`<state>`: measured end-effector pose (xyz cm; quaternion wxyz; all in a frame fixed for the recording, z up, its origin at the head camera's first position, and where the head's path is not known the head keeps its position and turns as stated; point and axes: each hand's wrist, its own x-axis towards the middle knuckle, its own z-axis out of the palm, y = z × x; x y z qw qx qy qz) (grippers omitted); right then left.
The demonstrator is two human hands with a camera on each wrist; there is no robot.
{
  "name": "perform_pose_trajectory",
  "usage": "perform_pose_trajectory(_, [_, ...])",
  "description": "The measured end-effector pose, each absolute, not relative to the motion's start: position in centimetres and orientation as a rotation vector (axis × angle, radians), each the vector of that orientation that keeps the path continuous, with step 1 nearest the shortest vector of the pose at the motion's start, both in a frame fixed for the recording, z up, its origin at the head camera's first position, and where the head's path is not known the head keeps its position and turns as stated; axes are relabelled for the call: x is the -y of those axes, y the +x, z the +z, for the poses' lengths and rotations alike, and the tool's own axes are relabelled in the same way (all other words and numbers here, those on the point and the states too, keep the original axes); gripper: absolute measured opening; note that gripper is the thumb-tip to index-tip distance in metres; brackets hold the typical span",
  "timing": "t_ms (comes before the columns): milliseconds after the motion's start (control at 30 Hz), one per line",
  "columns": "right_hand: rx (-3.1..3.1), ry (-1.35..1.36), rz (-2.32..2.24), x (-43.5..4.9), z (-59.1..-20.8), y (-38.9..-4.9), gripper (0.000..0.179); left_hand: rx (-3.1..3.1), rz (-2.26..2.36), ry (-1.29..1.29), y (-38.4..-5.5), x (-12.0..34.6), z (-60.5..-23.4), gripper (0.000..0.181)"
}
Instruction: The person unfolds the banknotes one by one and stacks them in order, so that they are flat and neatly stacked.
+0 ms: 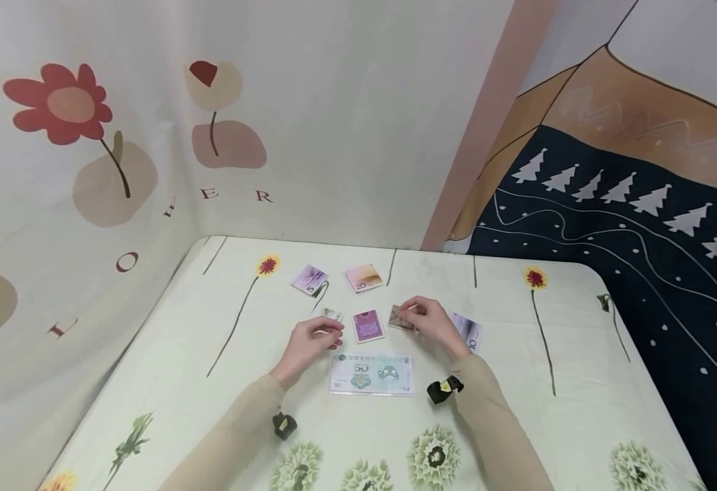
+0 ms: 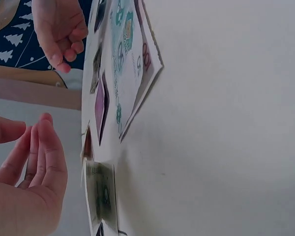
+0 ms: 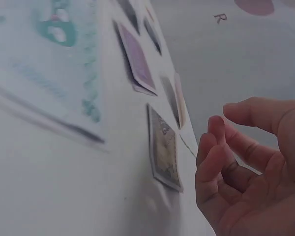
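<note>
My left hand (image 1: 312, 344) hovers beside a small greenish folded banknote (image 1: 331, 314), thumb and fingertips close together with nothing between them. In the left wrist view that folded note (image 2: 102, 194) lies past the fingers, slightly sprung open. My right hand (image 1: 430, 319) overlaps a brown folded banknote (image 1: 396, 317) in the head view. The right wrist view shows this brown note (image 3: 164, 150) lying apart from the loosely bent, bare fingers. Between the hands lies a purple folded note (image 1: 368, 326). Nearer me is a flat blue-green 50 note (image 1: 372, 375), with a pinkish note (image 2: 148, 61) under it.
Farther back lie a purple folded note (image 1: 310, 279) marked 5 and an orange one (image 1: 363, 278) marked 20. Right of the right hand is a purple-grey note (image 1: 469, 331) marked 10. A flower-print cloth (image 1: 585, 341) covers the table, which meets a white curtain (image 1: 346, 136) behind.
</note>
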<state>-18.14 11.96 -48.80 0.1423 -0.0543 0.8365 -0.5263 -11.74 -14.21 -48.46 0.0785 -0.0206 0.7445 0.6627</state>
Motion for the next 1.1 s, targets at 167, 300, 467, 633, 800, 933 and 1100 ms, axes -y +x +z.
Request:
perform_pose_trajectory(167, [-2.444, -0.084, -1.525, -11.4, -48.7, -19.7, 0.017, -2.219, 2.024, -0.087, -12.4, 13.9, -48.6, 0.021])
perform_pose_trajectory(300, [-2.497, -0.07, -1.514, -11.2, -48.8, -21.0, 0.019, -2.249, 2.01, -0.071, -12.6, 13.7, -47.6, 0.023])
perform_pose_trajectory(467, [-2.508, -0.052, -1.559, -10.7, -48.8, -22.3, 0.021, -2.32, 1.969, -0.089, -13.7, 13.7, -47.9, 0.023])
perform_pose_trajectory(633, [-2.547, -0.102, -1.591, -9.7, -48.7, -23.3, 0.022, -2.38, 1.911, -0.128, -15.0, 13.5, -48.3, 0.024])
perform_pose_trajectory(800, [-2.59, -0.205, -1.601, -8.5, -48.9, -24.1, 0.024, -2.353, 1.945, -0.19, -16.2, 13.1, -48.4, 0.025])
perform_pose_trajectory(933, [-2.601, -0.199, -1.595, -7.2, -49.6, -24.7, 0.026, -2.345, 1.958, -0.23, -16.9, 12.9, -48.4, 0.025])
perform_pose_trajectory(1100, [-2.662, -0.147, -1.546, -5.9, -50.3, -25.4, 0.028, -2.322, 1.987, -0.279, -17.6, 12.7, -48.7, 0.024])
